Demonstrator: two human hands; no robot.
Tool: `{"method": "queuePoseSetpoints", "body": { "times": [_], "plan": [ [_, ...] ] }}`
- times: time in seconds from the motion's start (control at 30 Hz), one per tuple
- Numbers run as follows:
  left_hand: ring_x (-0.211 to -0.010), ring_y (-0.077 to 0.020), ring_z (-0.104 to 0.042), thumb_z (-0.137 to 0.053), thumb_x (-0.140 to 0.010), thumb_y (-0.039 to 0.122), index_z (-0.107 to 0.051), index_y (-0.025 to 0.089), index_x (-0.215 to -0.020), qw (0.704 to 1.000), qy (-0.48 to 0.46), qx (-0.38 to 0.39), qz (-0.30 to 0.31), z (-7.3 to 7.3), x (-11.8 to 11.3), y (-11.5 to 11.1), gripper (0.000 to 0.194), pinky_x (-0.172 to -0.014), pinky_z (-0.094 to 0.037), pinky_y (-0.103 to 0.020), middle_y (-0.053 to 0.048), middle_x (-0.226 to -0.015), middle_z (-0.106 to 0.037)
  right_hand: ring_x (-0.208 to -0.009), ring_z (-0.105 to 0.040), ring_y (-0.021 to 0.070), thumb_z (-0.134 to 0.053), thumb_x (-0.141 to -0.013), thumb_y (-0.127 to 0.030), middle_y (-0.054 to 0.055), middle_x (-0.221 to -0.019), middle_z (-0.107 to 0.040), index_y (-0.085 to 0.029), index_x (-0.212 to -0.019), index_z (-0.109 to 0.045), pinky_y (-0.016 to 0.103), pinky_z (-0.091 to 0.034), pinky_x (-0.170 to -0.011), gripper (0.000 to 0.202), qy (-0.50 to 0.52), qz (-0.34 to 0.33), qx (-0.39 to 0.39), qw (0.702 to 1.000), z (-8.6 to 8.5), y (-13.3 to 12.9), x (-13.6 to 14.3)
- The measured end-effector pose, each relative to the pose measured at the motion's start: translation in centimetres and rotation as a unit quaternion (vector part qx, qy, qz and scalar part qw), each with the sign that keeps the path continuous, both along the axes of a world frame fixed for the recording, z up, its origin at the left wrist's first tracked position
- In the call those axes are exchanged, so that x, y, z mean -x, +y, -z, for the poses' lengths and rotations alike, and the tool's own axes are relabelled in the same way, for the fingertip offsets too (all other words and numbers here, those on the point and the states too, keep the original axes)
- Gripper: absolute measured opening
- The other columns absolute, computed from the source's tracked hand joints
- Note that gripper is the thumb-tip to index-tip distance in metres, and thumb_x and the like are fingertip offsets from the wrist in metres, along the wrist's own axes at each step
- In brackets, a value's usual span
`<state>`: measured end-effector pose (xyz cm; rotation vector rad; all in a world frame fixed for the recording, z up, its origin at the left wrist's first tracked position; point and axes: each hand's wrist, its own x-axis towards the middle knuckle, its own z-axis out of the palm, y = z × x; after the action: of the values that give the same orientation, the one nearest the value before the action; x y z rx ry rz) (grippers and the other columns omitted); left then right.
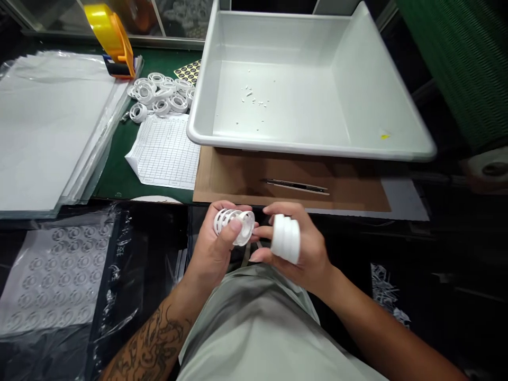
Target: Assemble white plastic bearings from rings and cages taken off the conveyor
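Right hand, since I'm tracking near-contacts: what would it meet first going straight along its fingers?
The right hand would probably first meet the white ring stack in the left hand; they look close or already touching, but depth is unclear from one view.

1. here we have the green tabletop (pixel 115 174), a stack of pale sheets (pixel 51 127) covering its left end!
2. next along, white rings (pixel 162 94) sit heaped behind a printed grid sheet (pixel 169 151)!
3. and brown cardboard (pixel 234 180) lies flat to the right!
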<state>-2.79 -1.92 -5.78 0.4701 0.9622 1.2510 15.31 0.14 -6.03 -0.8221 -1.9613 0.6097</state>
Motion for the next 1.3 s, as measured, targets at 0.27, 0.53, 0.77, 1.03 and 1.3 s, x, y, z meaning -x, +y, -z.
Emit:
{"method": "queuePoseSetpoints", "body": {
  "times": [0.27,0.53,0.77,1.03,1.3],
  "plan": [
    [-0.080,-0.0122,-0.065,-0.103,-0.059,0.020,-0.065,0.024,-0.102,0.995,0.039,-0.052,0.076,-1.7,-0.2,-1.1,0.057,-0.068,-0.057,-0.018,0.001,-0.096,-0.071,-0.112,-0.066,0.0347,-0.067,-0.111,-0.053,0.016,-0.129,-0.061,-0.021,-0.149,-0.054,0.050,-0.060,-0.097,0.052,0.019,-0.064,0.040,0.997,0.0,-0.3,0.6],
    [-0.097,-0.0180,-0.075,-0.100,-0.065,0.015,-0.068,0.030,-0.102,0.977,0.174,-0.125,0.006,-3.1,0.4,-1.9,0.052,-0.083,-0.061,-0.026,0.003,-0.109,-0.077,-0.110,-0.063,0.0295,-0.066,-0.111,-0.052,0.009,-0.127,-0.056,-0.028,-0.109,-0.081,0.043,-0.058,-0.096,0.029,0.113,-0.065,0.089,0.987,-1.3,-0.1,-0.1],
    [-0.094,-0.0212,-0.072,-0.100,-0.070,0.035,-0.067,0.026,-0.102,0.867,0.452,-0.207,-0.042,-2.7,4.2,1.9,0.046,-0.085,-0.055,-0.030,0.000,-0.103,-0.077,-0.088,-0.061,0.0242,-0.070,-0.111,-0.041,0.007,-0.105,-0.058,-0.029,-0.112,-0.083,0.035,-0.054,-0.069,0.018,0.097,-0.030,0.068,0.993,-2.0,0.2,-1.2],
    [-0.062,-0.0176,-0.055,-0.091,-0.075,0.038,-0.069,0.020,-0.099,0.720,0.672,-0.157,-0.070,-4.4,13.3,19.2,0.037,-0.063,-0.039,-0.027,0.008,-0.062,-0.052,-0.072,-0.066,0.0213,-0.069,-0.104,-0.032,0.007,-0.097,-0.063,-0.023,-0.087,-0.077,0.029,-0.058,-0.066,0.020,0.097,0.057,0.125,0.986,-0.2,-0.4,-2.9],
    [-0.099,-0.0266,-0.074,-0.082,-0.082,0.039,-0.072,0.015,-0.103,0.669,0.711,-0.201,-0.085,-8.3,13.5,24.6,0.033,-0.086,-0.052,-0.034,0.001,-0.089,-0.071,-0.068,-0.059,0.0147,-0.066,-0.109,-0.042,0.004,-0.099,-0.058,-0.020,-0.083,-0.073,0.023,-0.053,-0.065,0.035,0.084,0.059,0.255,0.961,2.2,-1.5,-4.9]
  ]
}}
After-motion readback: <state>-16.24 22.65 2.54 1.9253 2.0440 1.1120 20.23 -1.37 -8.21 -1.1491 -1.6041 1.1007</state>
